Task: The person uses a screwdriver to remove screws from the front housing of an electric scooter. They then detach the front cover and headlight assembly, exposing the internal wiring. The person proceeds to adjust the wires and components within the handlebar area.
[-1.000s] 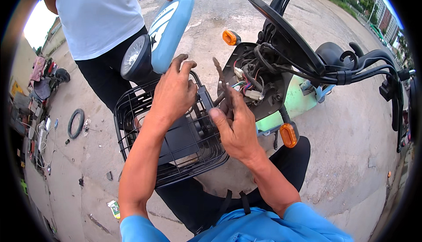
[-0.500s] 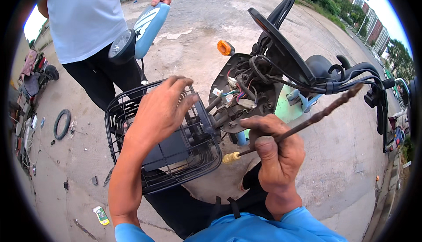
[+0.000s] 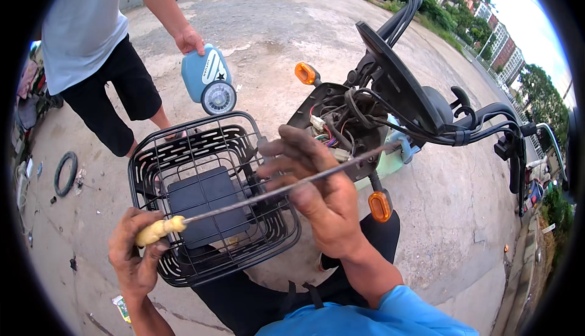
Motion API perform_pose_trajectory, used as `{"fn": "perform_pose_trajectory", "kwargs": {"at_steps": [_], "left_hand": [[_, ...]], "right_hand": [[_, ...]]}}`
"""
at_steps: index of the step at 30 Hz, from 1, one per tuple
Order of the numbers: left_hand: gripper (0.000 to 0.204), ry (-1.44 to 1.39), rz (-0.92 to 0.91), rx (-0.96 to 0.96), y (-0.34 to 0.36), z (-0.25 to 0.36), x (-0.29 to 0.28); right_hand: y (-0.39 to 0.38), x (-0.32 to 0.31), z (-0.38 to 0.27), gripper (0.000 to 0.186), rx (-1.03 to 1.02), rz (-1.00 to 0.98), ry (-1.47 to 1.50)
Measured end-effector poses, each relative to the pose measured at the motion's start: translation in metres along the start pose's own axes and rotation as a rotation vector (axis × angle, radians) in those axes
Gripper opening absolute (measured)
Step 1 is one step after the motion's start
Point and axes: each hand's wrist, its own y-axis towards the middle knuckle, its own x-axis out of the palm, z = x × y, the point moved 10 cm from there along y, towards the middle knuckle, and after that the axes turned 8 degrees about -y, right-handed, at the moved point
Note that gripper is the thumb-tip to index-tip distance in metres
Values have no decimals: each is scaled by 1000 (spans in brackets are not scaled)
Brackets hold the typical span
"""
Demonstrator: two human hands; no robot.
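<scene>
At basket (image 3: pixel 145 170) bottom, dark panel (image 3: pixel 194 197); left hand (image 3: pixel 134 261) gripping yellow tool handle (image 3: pixel 159 231), right hand (image 3: pixel 326 208) spread.

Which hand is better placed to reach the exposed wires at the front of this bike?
Probably the right hand: it looks loosely open and is close to the wires. The left hand grips the yellow-handled tool, farther from them.
</scene>
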Motion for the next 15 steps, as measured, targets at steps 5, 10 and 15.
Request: {"fn": "perform_pose_trajectory", "kwargs": {"at_steps": [5,10,15], "left_hand": [[44,96,247,-21,-5,-19,-49],[39,179,159,-40,17,-22,-41],[35,202,83,52,53,-22,-8]], "right_hand": [[16,26,3,49,-490,-83,-1278],[35,15,29,50,-243,-10,-1787],[17,5,39,42,-197,-69,-1774]]}}
